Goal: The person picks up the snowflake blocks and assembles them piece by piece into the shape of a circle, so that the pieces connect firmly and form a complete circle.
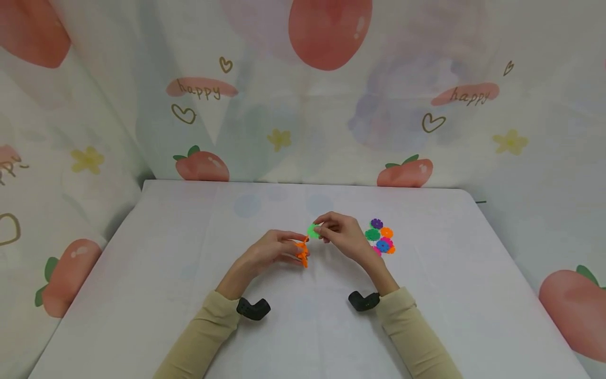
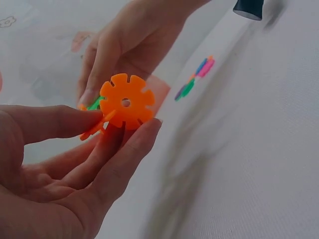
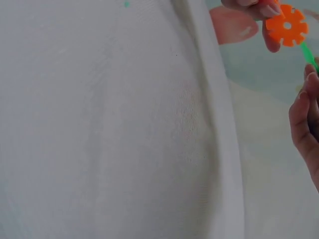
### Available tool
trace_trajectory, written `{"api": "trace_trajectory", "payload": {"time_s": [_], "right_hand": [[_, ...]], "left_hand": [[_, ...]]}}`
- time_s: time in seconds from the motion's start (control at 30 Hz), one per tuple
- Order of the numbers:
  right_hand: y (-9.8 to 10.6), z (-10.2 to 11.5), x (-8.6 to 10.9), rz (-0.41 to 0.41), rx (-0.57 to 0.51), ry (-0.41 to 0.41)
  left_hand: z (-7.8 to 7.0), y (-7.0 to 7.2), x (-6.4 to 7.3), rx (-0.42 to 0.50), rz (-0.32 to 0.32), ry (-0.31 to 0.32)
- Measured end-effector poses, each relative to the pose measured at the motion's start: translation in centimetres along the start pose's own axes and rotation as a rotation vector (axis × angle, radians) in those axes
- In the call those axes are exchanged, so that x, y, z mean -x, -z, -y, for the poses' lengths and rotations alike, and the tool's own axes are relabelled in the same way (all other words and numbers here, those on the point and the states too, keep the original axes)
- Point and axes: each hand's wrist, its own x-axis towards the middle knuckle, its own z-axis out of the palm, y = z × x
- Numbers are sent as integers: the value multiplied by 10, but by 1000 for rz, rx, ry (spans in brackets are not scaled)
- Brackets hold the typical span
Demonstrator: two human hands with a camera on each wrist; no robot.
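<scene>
My left hand (image 1: pixel 272 248) pinches joined orange notched discs (image 2: pixel 128 101) between thumb and fingers, above the table. In the left wrist view one orange disc faces the camera and another stands at an angle to it, partly hidden by a finger. With thumb and fingertips my right hand (image 1: pixel 344 235) pinches a light green disc (image 1: pixel 313 230), held beside the orange ones. The green disc (image 3: pixel 308 54) appears edge-on against the orange disc (image 3: pixel 287 26) in the right wrist view; whether they interlock I cannot tell.
Right of the right hand lies a loose cluster of notched discs: purple (image 1: pixel 376 223), dark green (image 1: pixel 372 235), orange (image 1: pixel 386 232), blue (image 1: pixel 382 246) and pink. The white table (image 1: pixel 189 326) ends at a printed curtain (image 1: pixel 303 121). Each wrist carries a black camera (image 1: pixel 254 309).
</scene>
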Motion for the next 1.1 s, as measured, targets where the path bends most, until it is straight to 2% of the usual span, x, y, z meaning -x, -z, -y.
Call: {"api": "trace_trajectory", "payload": {"time_s": [0.23,0.53,0.73,0.93,1.03,1.1], "right_hand": [[-1,2,1,17,-3,3],[-1,0,0,74,-79,-29],[0,-4,0,123,-107,-24],[0,-2,0,156,-107,3],[0,-1,0,140,-113,-25],[0,-2,0,119,-107,-50]], "left_hand": [[1,-1,1,9,7,11],[0,-2,1,31,-15,32],[0,-4,1,5,-10,43],[0,-5,2,-8,-2,21],[2,-6,1,7,-23,0],[4,-6,-1,8,-12,-16]]}}
